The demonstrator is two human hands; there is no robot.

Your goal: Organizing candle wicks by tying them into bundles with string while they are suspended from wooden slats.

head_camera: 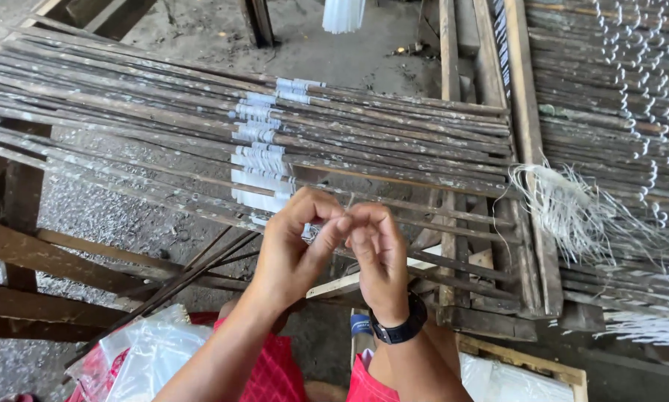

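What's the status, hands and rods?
Left hand and right hand pinched together at one thin rod. White wraps on the neighbouring rods. Loose fibre bundle off to the right, apart.

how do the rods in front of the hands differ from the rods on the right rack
The rods in front lie slanting across the wooden frame, each bound with a white wrap mid-length. The rods on the right rack lie packed closer and end in small white hooks, with no mid-length wraps. Both sets are thin, dark and paint-flecked.
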